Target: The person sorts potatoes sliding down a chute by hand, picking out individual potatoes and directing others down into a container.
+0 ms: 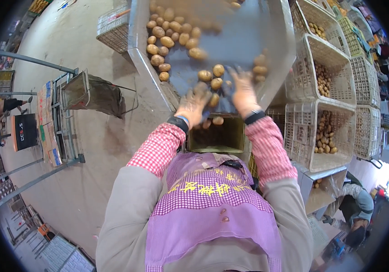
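A metal sorting tray [235, 37] slopes down in front of me, with many potatoes [167, 41] gathered on its left side. My left hand [194, 102], fingers spread, lies at the tray's lower end beside a few potatoes [205, 75]. Across from it, my right hand [242, 89] has its fingers apart and blurred over the tray floor, close to a small potato [228, 83]. Between my hands sits another potato [214, 100]. Below the lip, loose potatoes [218, 120] show above a yellowish crate [217, 149] whose inside is dark.
Stacked plastic crates [334, 136] holding potatoes line the right side. A white crate [113, 27] stands left of the tray. A metal-framed cart [63, 115] with cardboard and a dark sack [96, 95] is farther left. Another person [356, 200] bends at lower right.
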The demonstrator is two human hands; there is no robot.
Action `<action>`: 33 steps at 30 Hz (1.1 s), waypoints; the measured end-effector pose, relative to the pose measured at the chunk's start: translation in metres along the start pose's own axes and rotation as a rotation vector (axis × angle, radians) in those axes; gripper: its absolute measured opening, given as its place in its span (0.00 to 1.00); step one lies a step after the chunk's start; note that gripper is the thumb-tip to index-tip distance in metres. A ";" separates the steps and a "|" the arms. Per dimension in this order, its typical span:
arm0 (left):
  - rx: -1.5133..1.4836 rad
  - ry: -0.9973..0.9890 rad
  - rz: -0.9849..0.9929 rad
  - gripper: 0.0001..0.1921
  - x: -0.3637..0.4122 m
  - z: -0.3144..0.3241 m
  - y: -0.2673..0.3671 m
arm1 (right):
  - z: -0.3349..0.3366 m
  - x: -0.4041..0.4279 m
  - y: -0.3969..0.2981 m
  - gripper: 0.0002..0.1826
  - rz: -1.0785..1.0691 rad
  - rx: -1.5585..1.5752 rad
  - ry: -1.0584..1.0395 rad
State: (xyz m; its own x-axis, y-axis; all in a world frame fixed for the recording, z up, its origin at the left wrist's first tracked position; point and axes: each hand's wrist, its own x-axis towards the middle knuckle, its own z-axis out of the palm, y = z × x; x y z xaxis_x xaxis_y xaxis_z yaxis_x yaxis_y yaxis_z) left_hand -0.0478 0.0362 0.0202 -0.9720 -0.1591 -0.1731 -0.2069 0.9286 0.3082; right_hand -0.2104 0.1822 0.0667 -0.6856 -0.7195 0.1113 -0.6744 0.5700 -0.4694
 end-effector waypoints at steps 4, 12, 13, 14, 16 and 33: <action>-0.159 0.046 0.084 0.27 -0.025 -0.003 0.002 | 0.082 -0.017 -0.012 0.33 0.099 -0.079 -0.177; -0.016 -0.124 0.085 0.30 -0.012 -0.016 -0.011 | 0.063 -0.005 -0.013 0.18 0.095 0.180 0.105; -0.022 -0.119 0.077 0.30 -0.012 -0.011 -0.014 | 0.052 0.024 -0.031 0.19 0.071 0.116 0.141; 0.008 -0.173 0.205 0.29 -0.012 -0.001 -0.018 | 0.053 0.050 -0.037 0.21 0.036 0.043 0.109; 0.035 -0.219 0.347 0.28 -0.012 -0.003 -0.019 | 0.066 0.086 -0.046 0.25 -0.027 -0.119 0.010; 0.064 -0.313 0.136 0.25 -0.006 0.016 -0.019 | 0.100 0.059 -0.101 0.23 -0.133 -0.103 -0.722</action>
State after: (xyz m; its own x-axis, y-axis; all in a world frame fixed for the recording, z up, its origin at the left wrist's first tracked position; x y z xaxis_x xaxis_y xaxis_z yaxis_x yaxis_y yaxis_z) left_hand -0.0366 0.0250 0.0004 -0.9066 0.0690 -0.4164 -0.0608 0.9549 0.2907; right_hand -0.1551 0.0421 0.0331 -0.2689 -0.8467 -0.4591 -0.7861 0.4683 -0.4033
